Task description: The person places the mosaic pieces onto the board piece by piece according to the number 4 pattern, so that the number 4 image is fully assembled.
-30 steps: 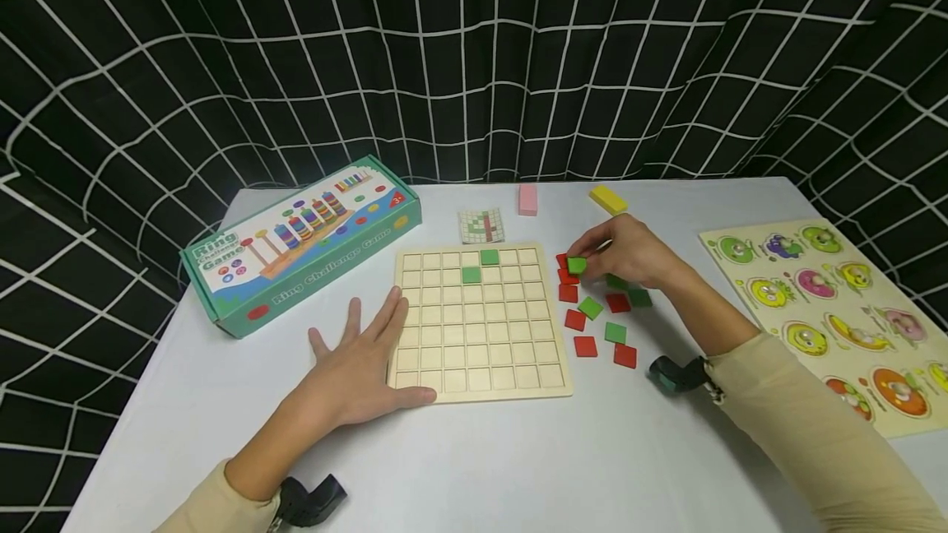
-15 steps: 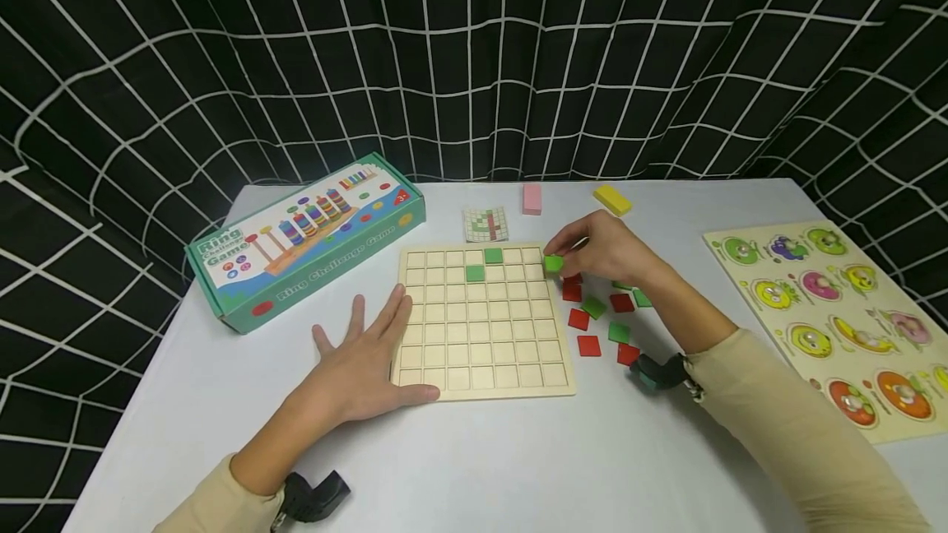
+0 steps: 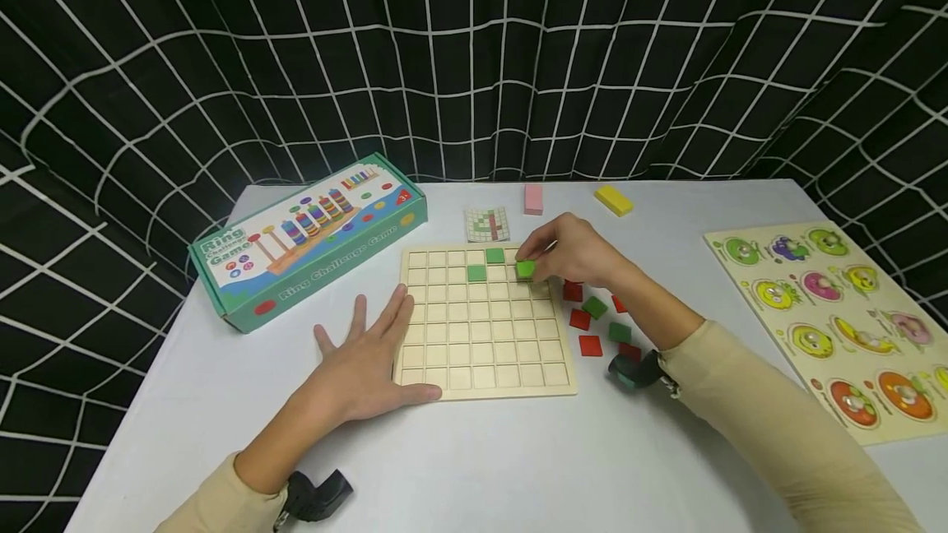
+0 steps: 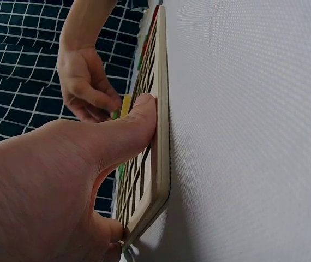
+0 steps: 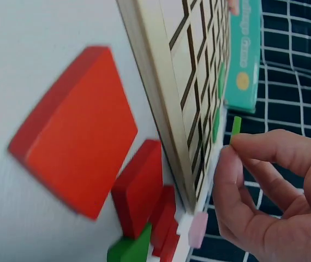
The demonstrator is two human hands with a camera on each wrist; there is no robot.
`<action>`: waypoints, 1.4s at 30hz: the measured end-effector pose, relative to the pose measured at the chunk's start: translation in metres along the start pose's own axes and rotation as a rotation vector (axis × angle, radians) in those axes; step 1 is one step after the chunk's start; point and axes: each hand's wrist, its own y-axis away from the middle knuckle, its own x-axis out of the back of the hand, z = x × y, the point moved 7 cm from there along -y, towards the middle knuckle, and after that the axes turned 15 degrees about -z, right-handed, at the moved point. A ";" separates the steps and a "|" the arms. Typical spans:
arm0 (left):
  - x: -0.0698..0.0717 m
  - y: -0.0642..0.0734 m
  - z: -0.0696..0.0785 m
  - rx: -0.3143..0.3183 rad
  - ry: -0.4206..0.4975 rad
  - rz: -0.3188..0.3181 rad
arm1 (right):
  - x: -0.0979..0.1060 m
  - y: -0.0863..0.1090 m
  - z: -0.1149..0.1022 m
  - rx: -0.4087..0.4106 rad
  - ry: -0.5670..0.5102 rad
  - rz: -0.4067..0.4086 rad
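My right hand pinches a green square tile between thumb and fingertips, over the upper right part of a wooden grid board. In the right wrist view the tile stands edge-on at the fingertips. Two green tiles lie in the board's cells: one tile in the top row, another tile one row lower and to the left. With fingers spread, my left hand rests at the board's left side, its thumb on the front edge. The left wrist view shows that thumb over the frame.
Loose red tiles and green tiles lie right of the board. Behind it are a small pattern card, a pink block and a yellow block. A game box stands left, a picture board right.
My right hand has carried the green tile leftward from the loose tiles to above the board. The left hand has stayed at the board's side.
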 end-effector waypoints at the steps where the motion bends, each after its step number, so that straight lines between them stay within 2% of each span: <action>1: 0.000 0.000 0.000 -0.002 0.002 -0.002 | -0.002 -0.001 -0.001 -0.002 0.001 -0.003; 17: -0.001 0.001 0.001 0.009 -0.004 -0.023 | -0.027 -0.014 -0.028 0.032 -0.019 -0.047; 33: 0.002 0.001 0.000 0.018 -0.025 -0.023 | -0.040 -0.025 -0.050 0.057 -0.043 -0.099; 42: 0.001 0.001 0.001 0.008 -0.030 -0.020 | -0.049 -0.031 -0.058 0.040 0.002 -0.120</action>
